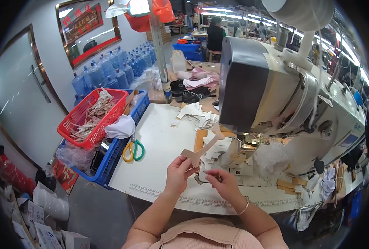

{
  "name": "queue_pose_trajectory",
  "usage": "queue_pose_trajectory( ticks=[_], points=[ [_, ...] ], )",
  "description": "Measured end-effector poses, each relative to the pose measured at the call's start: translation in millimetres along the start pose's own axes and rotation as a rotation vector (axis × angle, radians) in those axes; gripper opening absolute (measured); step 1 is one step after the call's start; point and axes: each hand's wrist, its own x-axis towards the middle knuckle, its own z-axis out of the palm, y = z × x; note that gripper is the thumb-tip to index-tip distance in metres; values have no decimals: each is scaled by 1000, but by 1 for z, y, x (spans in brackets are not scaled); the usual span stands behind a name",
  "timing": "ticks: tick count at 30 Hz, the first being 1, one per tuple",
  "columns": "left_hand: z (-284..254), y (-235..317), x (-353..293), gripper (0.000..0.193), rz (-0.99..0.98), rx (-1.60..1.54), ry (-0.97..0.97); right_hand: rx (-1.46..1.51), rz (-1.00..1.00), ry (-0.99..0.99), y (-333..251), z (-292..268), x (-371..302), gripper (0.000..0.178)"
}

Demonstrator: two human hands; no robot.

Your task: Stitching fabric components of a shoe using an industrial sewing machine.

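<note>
White tabletop (155, 124), sewing machine (244, 83)
Left hand (178, 173) pinches a beige piece (195, 157); right hand (226, 185) curls, its grip unclear.

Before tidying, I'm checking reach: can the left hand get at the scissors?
Probably yes: nothing shows between the left hand and the scissors on the white table, though that hand holds a beige piece.

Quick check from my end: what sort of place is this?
Most likely a sewing workshop: a large sewing machine stands on the white worktable, cut white pieces lie near it, and the left hand holds a beige piece.
</note>
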Motion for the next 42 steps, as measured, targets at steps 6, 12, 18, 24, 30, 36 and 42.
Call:
queue_pose_trajectory(
  ticks=[6, 12, 18, 24, 30, 36, 42],
  points=[
    [1, -18, -21, 17, 30, -29, 32, -93, -100, 66, -18, 7, 20, 16],
    [-14, 11, -15, 25, -130, 474, -290, -528, -442, -175, -31, -20, 26, 8],
    [-5, -8, -25, 14, -41, 192, -61, -399, -495, 160, -37, -11, 17, 14],
    [1, -14, -28, 12, 2, 58, 50, -526, -525, 228, -18, -1, -11, 44],
    [9, -18, -36, 12, 19, -9, 53, -610, -636, 252, -16, 8, -11, 38],
    [9, -23, -41, 11, 36, 21, 12, -521, -623, 302, -10, 8, -8, 35],
    [10, -25, -45, 11, -8, 33, -18, -406, -522, 293, -14, 9, -7, 31]
  ],
)
